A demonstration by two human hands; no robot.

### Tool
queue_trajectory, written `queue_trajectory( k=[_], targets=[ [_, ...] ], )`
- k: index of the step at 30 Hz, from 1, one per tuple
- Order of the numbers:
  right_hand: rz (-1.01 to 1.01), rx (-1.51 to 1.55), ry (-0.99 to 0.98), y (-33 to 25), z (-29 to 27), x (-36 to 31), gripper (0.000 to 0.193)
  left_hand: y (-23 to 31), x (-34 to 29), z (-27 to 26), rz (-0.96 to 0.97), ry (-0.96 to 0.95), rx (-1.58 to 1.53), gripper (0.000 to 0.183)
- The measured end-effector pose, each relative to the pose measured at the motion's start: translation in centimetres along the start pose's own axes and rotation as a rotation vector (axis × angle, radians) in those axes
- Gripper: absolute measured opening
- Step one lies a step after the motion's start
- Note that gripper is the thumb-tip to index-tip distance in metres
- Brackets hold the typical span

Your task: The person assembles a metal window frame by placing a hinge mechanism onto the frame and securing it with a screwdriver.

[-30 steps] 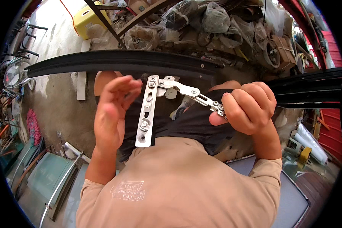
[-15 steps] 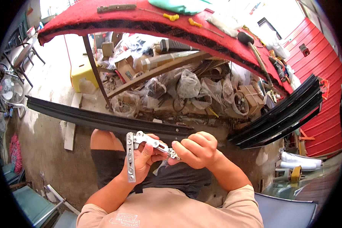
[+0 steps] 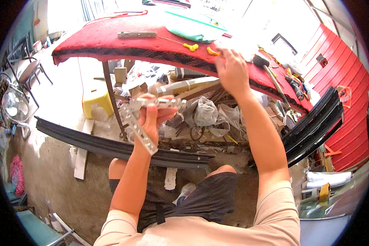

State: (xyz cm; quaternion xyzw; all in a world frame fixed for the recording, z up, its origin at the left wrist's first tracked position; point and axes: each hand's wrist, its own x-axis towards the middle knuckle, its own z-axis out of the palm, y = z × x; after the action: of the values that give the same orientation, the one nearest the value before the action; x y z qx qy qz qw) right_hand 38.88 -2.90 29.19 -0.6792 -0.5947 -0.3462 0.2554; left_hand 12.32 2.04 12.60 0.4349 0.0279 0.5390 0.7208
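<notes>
My left hand (image 3: 149,119) is closed around a jointed metal window hinge (image 3: 142,133), raised in front of the workbench; its silver arms are slightly blurred. One flat, holed bar of the hinge hangs down beside my wrist. My right hand (image 3: 233,74) is stretched out over the front edge of the red-covered bench (image 3: 110,46), fingers extended and apparently empty. Just left of its fingertips lies a screwdriver with a yellow handle (image 3: 212,51), its shaft hidden by the hand. Another yellow-handled screwdriver (image 3: 190,47) lies further left, near a flat metal bar (image 3: 137,35).
A long black profile (image 3: 110,143) lies across in front of my knees. More black profiles (image 3: 315,123) are stacked at the right. On the bench are a black-headed mallet (image 3: 260,61), a power drill (image 3: 294,87) and a green bag (image 3: 192,30). A yellow stool (image 3: 97,102) stands left of bagged clutter.
My right hand has let go of the hinge and moved up and forward to the bench. My left hand has lifted the hinge forward and turned it. The view has tilted up.
</notes>
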Motion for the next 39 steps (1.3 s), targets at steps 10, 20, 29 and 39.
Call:
queue_trajectory(
  k=[10,20,29,39],
  targets=[
    [0.298,0.118,-0.157,5.1,4.6,1.0,0.035,-1.2,1.3,-1.7,-0.018,-0.039,-0.292,0.040],
    [0.337,0.506,-0.271,7.0,4.1,1.2,0.035,0.4,1.0,-2.2,0.042,-0.118,-0.498,0.046],
    [0.404,0.546,-0.330,6.9,4.1,1.3,0.044,1.2,0.7,-3.3,0.087,-0.058,-0.394,0.045],
    [0.331,0.324,-0.204,6.5,4.8,1.4,0.051,-0.4,-0.2,-4.2,-0.084,0.005,-0.221,0.043]
  ],
)
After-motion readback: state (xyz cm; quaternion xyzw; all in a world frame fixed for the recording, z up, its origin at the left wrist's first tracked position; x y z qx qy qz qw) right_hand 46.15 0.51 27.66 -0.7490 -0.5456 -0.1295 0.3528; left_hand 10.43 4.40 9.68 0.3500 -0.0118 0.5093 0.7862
